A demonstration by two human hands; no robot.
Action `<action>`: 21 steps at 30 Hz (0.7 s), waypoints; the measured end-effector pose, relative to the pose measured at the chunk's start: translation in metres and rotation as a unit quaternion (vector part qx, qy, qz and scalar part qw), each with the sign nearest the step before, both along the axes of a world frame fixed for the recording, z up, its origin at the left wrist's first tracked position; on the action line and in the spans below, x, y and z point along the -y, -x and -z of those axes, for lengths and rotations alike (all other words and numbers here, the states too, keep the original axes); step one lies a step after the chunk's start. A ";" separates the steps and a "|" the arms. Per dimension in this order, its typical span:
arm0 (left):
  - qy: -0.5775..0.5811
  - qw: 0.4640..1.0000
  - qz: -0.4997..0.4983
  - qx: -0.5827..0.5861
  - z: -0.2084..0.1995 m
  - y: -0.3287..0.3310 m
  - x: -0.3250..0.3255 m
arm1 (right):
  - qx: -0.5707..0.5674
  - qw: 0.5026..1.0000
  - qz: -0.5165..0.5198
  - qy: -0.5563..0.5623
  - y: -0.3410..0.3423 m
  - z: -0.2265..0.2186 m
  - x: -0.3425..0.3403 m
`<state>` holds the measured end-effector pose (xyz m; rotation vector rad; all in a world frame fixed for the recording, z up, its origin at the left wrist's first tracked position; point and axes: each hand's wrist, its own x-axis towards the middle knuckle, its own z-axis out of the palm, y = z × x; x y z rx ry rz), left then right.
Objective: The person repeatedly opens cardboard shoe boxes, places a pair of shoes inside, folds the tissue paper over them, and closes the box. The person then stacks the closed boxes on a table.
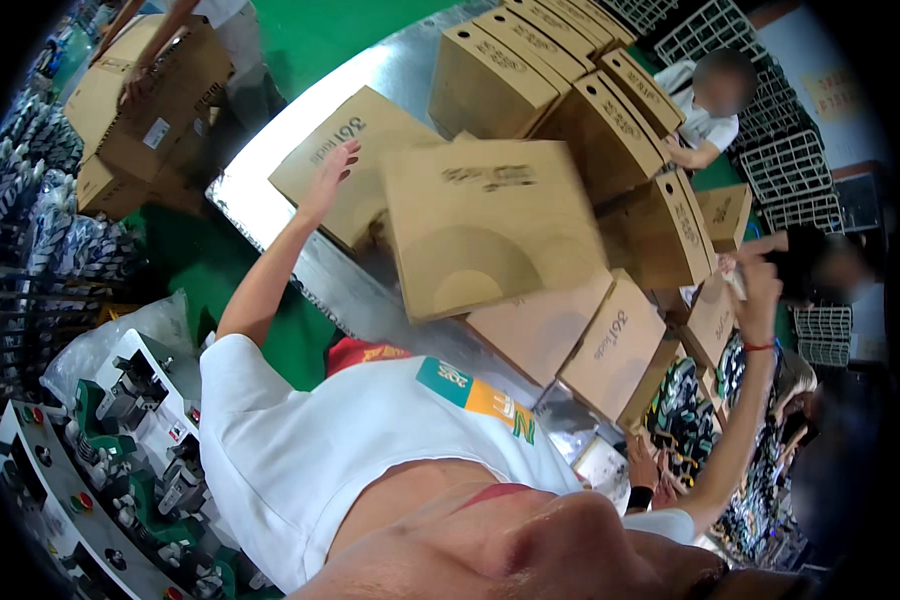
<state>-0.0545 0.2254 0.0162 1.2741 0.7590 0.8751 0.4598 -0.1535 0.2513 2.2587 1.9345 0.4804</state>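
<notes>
My left hand [332, 178], fingers spread, is over a flat brown shoebox [315, 160] at the left of the metal table; whether it touches the box I cannot tell. A larger-looking brown shoebox [490, 225], blurred at its edges, is tilted in front of me, overlapping other boxes, with neither hand on it. On the right, my right hand [758, 285] is raised, a red band at its wrist. Its fingers look apart, near a small white patch I cannot make out. Two closed shoeboxes [545, 325] [613, 345] lie below the tilted one.
Upright shoeboxes [610, 130] stand in rows along the table's far side [320, 60]. Co-workers are at the right, one hand with a black wristband [642, 470] close by. Shoes [680, 400] are piled at right. Large cartons [155, 110] and machines [160, 440] stand at left.
</notes>
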 end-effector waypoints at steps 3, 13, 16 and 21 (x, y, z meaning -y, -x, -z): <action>0.003 0.989 0.087 -0.115 -0.015 0.009 0.034 | -0.391 0.915 0.100 0.008 0.085 0.062 -0.006; -0.167 0.949 -0.062 -0.261 -0.028 -0.002 0.055 | -0.872 0.455 0.172 -0.053 0.269 0.232 -0.040; -0.182 0.961 -0.094 -0.184 -0.064 0.011 0.051 | -0.882 0.427 0.140 -0.139 0.278 0.208 -0.064; -0.136 0.983 0.061 0.110 -0.169 -0.011 0.112 | -0.831 0.410 0.172 -0.335 0.211 0.218 -0.042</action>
